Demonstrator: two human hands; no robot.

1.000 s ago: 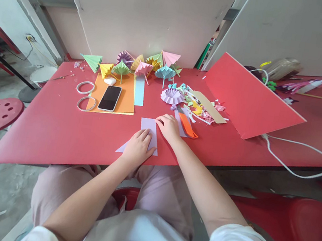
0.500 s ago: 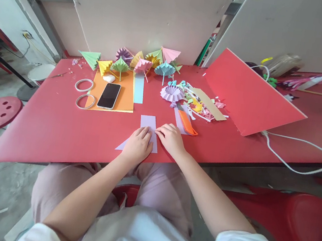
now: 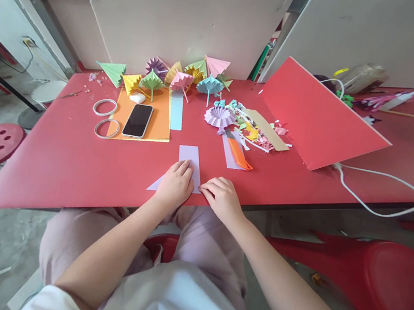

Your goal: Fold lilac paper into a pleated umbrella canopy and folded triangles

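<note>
Evidently, in the head view, the lilac paper (image 3: 189, 152) lies right of the phone (image 3: 137, 121) and nearer. The left hand (image 3: 176, 180) presses flat on it; apart, the right hand (image 3: 221, 196) bunches fingertips at its near corner, pinch unclear. A crisp edge likely needs steady holding and even rubbing.

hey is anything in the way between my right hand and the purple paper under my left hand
Nothing visible: your right hand is right at the purple paper's lower right corner. The orange tool lies farther back, off to the right.
</note>
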